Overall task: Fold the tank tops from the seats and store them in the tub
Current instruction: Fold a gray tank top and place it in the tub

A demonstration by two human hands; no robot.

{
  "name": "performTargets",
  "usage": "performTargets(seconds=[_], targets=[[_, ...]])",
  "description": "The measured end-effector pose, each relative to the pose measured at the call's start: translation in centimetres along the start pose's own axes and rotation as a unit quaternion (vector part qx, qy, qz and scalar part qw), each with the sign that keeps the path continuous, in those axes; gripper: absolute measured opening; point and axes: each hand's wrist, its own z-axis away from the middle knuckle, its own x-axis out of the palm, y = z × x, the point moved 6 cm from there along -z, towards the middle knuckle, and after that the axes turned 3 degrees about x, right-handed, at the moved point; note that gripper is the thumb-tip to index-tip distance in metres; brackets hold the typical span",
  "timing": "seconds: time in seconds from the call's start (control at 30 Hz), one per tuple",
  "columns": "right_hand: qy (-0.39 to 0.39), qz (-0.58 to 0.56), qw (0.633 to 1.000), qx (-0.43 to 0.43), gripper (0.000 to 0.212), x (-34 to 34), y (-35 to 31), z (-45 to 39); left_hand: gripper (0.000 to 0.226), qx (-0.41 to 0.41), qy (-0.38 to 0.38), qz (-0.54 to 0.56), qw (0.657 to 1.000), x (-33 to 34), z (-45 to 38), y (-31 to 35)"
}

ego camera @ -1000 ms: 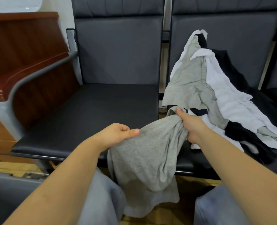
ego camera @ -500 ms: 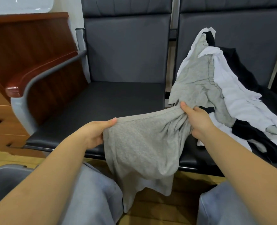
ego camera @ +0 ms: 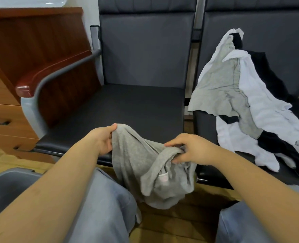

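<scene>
Pulled off the pile, grey tank top point(ego camera: 141, 165) hangs bunched, pinched by left hand point(ego camera: 102, 139) and right hand point(ego camera: 189, 149).

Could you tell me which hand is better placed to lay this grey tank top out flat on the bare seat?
Left, probably. The left hand already grips the grey tank top over the bare seat, while the right hand holds bunched fabric nearer the gap beside the pile of tops.

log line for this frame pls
stage: pre-fold | left hand: grips grey top edge | right hand: grips its bunched strap | pile: on right seat | tub: lower left
</scene>
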Motion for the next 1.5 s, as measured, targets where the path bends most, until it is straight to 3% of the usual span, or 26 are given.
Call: performTargets(seconds=[0.1,0.17,0.23,0.37,0.43,0.53,0.7,0.77,0.87,0.93,1.0,1.1,1.23,1.37,1.5], targets=[[-0.047,0.009,0.996,0.073,0.072,-1.0,2.1,0.8,0.035,0.000,0.010,0.004,1.000,-0.4,0.0,0.2],[-0.062,0.042,0.991,0.114,0.074,-2.0,3.4,1.5,0.035,0.004,0.022,0.007,1.000,-0.7,0.0,0.3],[-0.046,0.061,0.985,0.152,0.060,-3.0,4.8,1.9,0.034,0.009,0.024,0.011,1.000,-0.9,0.2,0.4],[0.008,0.098,0.969,0.227,0.011,-4.8,6.8,2.2,0.036,0.031,0.055,-0.013,0.998,-1.6,-0.1,0.8],[0.037,0.102,0.962,0.249,0.023,-5.4,7.5,2.6,0.047,0.037,0.103,-0.091,0.990,-2.1,-0.3,1.0],[0.057,-0.109,0.948,0.295,0.023,-4.8,9.3,4.0,0.051,0.103,0.137,-0.314,0.934,-1.9,0.6,2.0],[0.091,-0.231,0.944,0.215,0.011,-4.7,8.3,6.0,0.044,0.171,0.092,-0.455,0.869,0.0,2.4,2.2],[0.119,-0.228,0.947,0.195,0.012,-5.2,7.8,6.8,0.043,0.179,0.090,-0.460,0.865,-0.1,2.8,2.2],[0.074,-0.168,0.966,0.181,0.012,-5.1,7.0,8.0,0.039,0.186,0.069,-0.460,0.865,-0.2,3.8,2.2],[0.023,-0.124,0.973,0.193,0.004,-5.2,6.0,9.0,0.038,0.182,0.050,-0.427,0.884,-0.3,4.7,2.5],[-0.012,-0.093,0.973,0.211,0.010,-6.0,4.8,10.2,0.031,0.152,0.003,-0.335,0.930,-0.7,5.7,2.5],[-0.001,-0.098,0.973,0.208,0.016,-8.5,2.3,11.8,0.029,0.179,-0.052,-0.225,0.956,-1.2,7.1,4.1],[0.093,-0.185,0.970,0.126,0.012,-13.1,-1.8,14.2,0.026,0.267,-0.025,-0.131,0.954,-2.4,10.1,7.4],[0.224,-0.362,0.904,0.051,0.023,-17.0,-4.4,16.7,0.024,0.289,0.025,0.003,0.957,-3.3,13.0,11.0],[0.349,-0.352,0.868,0.021,0.023,-19.5,-4.8,18.6,0.018,0.296,0.006,0.109,0.949,-4.3,14.0,13.4]])
